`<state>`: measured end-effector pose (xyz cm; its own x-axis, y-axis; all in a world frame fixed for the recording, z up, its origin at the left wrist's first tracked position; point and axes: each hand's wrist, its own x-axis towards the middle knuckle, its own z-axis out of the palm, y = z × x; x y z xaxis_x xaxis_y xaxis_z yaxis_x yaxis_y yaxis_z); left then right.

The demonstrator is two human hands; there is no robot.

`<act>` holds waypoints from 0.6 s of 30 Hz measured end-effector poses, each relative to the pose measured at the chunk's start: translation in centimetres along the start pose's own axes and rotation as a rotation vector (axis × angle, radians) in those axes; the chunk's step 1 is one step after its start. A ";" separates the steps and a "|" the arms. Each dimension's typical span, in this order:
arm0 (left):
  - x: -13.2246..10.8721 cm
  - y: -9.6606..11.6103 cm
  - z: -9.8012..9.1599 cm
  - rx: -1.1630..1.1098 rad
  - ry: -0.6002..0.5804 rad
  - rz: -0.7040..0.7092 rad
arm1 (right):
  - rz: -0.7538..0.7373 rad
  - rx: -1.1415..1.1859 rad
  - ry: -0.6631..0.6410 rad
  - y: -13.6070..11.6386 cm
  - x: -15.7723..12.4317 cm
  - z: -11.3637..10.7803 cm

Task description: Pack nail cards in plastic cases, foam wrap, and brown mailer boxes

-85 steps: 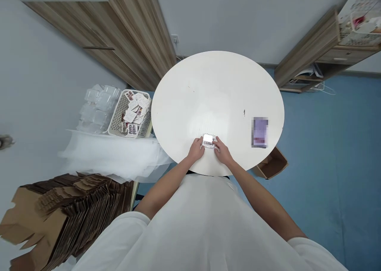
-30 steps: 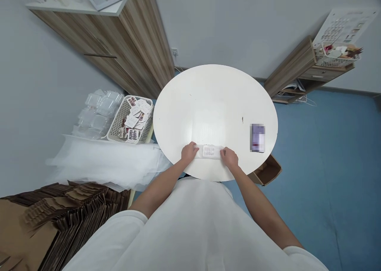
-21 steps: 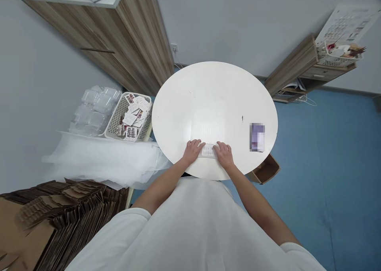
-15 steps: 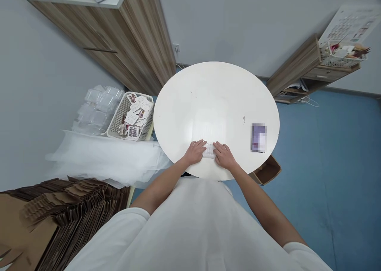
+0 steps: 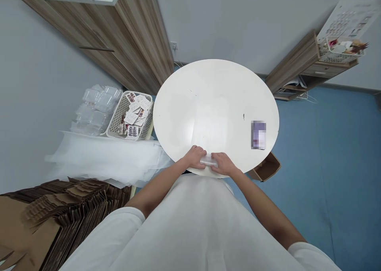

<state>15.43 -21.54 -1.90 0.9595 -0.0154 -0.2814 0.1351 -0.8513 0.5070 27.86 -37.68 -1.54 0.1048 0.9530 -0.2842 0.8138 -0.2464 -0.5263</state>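
Observation:
A small clear plastic box is held between my two hands at the near edge of the round white table. My left hand grips its left end with curled fingers. On the right end, my right hand has its fingers bent around the box. The fingers and palms cover both ends, and what is inside cannot be made out.
Left of the table stands a perforated basket of printed cards, beside stacked clear plastic boxes. White sheets and folded brown cardboard lie nearer. A blurred purple item rests at the table's right; an open carton sits below.
Both hands have drawn the plastic box towards my body and tipped it. Fingers that lay flat on its top are now wrapped round its ends.

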 end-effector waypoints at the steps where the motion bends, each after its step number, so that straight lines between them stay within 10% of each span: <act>1: -0.4 0.2 0.0 -0.013 -0.007 0.001 | 0.006 0.025 0.005 -0.2 -0.3 0.1; 6: -0.3 0.0 -0.8 -0.100 0.036 -0.113 | 0.102 0.117 0.086 0.3 0.1 -0.7; 12: 1.6 -3.0 -2.6 -0.460 -0.184 -0.265 | 0.307 0.450 -0.055 2.2 2.7 -2.9; 18: 1.6 -5.6 -2.1 -0.660 -0.059 -0.398 | 0.486 0.524 -0.058 3.9 4.4 -3.3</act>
<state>16.74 -15.64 -3.49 0.7956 0.1823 -0.5777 0.6041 -0.3099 0.7342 33.40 -33.84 -2.22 0.3434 0.7067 -0.6186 0.2994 -0.7066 -0.6411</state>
